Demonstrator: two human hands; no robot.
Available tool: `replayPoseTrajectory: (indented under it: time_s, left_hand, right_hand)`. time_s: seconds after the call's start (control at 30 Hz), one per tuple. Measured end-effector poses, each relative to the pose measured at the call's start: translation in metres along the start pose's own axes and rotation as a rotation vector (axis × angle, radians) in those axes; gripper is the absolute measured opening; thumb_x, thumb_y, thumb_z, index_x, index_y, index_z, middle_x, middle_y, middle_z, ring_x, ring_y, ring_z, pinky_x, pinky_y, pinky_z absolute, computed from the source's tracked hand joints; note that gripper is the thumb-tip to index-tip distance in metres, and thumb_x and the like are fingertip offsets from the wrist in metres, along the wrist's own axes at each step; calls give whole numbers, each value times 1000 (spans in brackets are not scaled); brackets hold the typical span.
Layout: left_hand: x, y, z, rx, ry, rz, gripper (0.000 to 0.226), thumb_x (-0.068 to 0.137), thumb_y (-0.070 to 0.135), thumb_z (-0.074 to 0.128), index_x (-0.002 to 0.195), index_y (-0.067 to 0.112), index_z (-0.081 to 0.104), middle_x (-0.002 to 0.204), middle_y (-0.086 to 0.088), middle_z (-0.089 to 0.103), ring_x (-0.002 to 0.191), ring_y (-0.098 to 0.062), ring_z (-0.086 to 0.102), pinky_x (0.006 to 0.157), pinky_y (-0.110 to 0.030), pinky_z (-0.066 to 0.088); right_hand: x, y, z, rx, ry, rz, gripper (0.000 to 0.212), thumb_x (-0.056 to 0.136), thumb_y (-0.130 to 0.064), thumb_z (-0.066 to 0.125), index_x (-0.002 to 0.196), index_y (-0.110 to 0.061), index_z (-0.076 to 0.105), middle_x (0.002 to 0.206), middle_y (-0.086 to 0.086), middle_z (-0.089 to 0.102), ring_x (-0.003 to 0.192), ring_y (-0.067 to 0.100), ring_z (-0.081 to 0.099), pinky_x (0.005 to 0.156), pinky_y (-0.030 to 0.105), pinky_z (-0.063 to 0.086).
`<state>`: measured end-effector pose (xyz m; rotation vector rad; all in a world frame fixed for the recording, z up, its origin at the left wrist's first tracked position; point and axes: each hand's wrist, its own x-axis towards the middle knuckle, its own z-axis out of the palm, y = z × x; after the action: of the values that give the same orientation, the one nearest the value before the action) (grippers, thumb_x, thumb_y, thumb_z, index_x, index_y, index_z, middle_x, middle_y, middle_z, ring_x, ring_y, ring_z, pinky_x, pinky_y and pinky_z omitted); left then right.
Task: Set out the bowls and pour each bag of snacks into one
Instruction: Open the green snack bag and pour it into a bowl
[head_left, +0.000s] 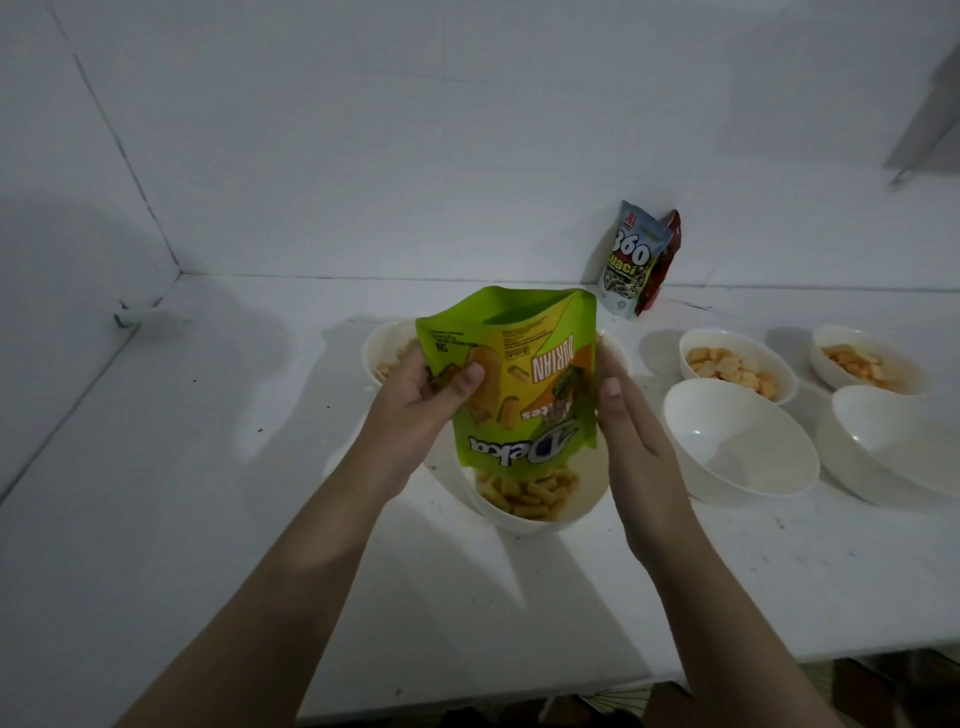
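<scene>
1. Forearms reach in from the bottom of my view over a white tabletop (208, 519), dim under low light.
2. Just past them, a white bowl (540, 506) sits on the tabletop holding pale yellow puffed snacks (524, 493).
3. Directly above that bowl I see a green snack bag (524, 379) held upside down, its mouth down over the snacks and its bottom gusset uppermost.
4. My left hand (421, 410) has its grip closed on the bag's left edge, thumb across the printed face, fingers behind.
5. My right hand (631, 431) lies flat against the bag's right edge, fingers straight; its grip is wide, pressing rather than clasping.
6. To the right, two empty white bowls (737, 441) (893, 447) stand near each other; just behind them two more bowls (735, 364) (867, 361) hold orange-yellow snacks.
7. Behind the green bag, another bowl (387, 351) shows partly, with some snacks inside.
8. Farthest back, a grey-white pouch (626, 260) and a red pouch (667, 260) stand together against the white wall (467, 130).
</scene>
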<state>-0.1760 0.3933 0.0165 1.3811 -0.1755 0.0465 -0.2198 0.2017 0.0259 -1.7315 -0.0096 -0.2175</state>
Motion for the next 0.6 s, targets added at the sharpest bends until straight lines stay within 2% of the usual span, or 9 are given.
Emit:
replayPoseTrajectory:
  time_s: [0.2,0.37,0.5,0.6]
  left_hand:
    - [3,4,4,21,-28,22,35,80,27,64,115,21,59,117,2,69,111,-12,65,95,-35,53]
    - [3,7,5,16,-27,30,33,80,27,63,113,24,60,110,10,71,107,-7,66,93,-32,54]
    - [1,8,3,14,-13,22,35,79,29,64,114,23,60,112,9,71,109,-10,65,95,-35,54]
    - [-1,7,1,10,-17,27,34,80,28,63,113,24,61,110,9,72,108,-11,66,93,-35,54]
  right_hand:
    - [0,-1,-6,58,5,38,55,92,-66,32,142,-47,45,145,-21,51,134,-3,45,117,42,34]
    - [-2,-3,-5,83,12,6,52,93,-64,36,141,-48,46,146,-19,51,137,2,44,118,45,33]
    - [-5,-12,-3,92,-8,-22,49,93,-56,42,140,-46,49,146,-17,51,136,-1,45,116,40,36]
    - [-4,-22,-3,105,-47,-20,52,92,-58,50,142,-44,47,140,-20,56,128,-4,51,111,35,43]
